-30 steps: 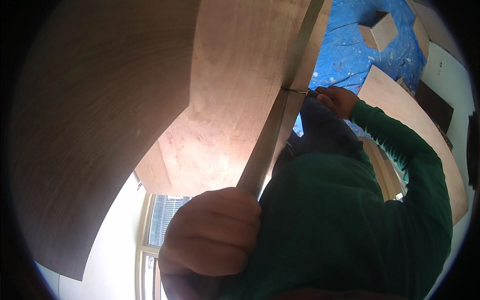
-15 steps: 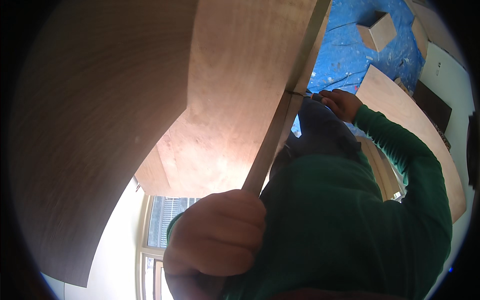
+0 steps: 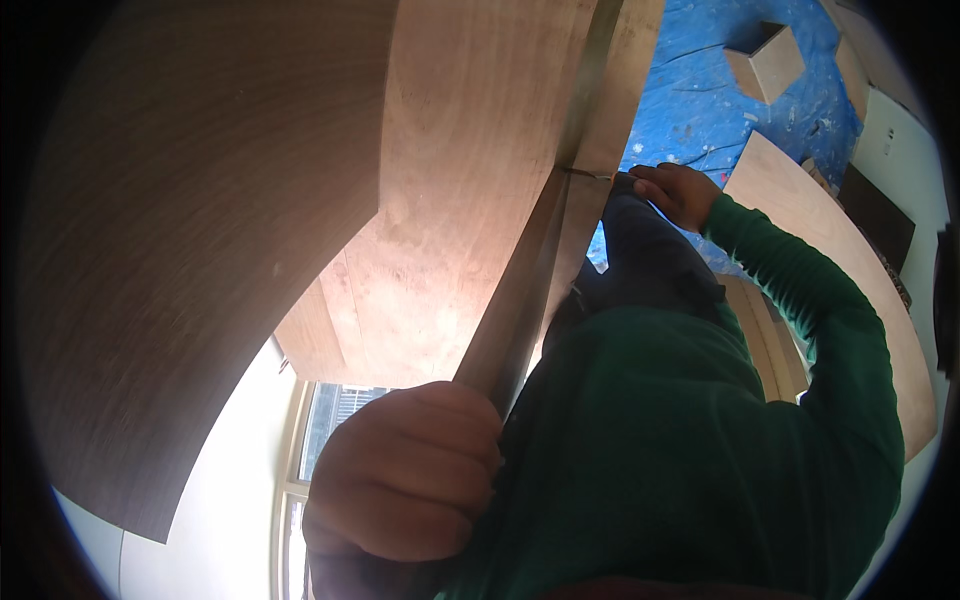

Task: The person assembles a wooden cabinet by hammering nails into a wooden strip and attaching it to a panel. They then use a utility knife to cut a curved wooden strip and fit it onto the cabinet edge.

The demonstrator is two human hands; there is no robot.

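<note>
My left hand is closed in a fist around the near end of a long narrow wooden strip. This strip runs away from me along the edge of a broad pale wood panel. Farther off, my right hand is closed on the dark handle of a hand tool with a thin metal shaft and a bit of orange. The tool's shaft reaches across the panel's edge to the strip; I cannot make out the exact kind of tool or its tip.
A large brown wood panel curves down the left side. Blue sheeting covers the floor, with an open wooden box on it. A pale board lies at the right. A window shows at the lower left.
My left hand has shifted left and slightly nearer with the strip's near end, and the strip stands out farther from the panel's edge. My right hand and the tool have moved slightly left.
</note>
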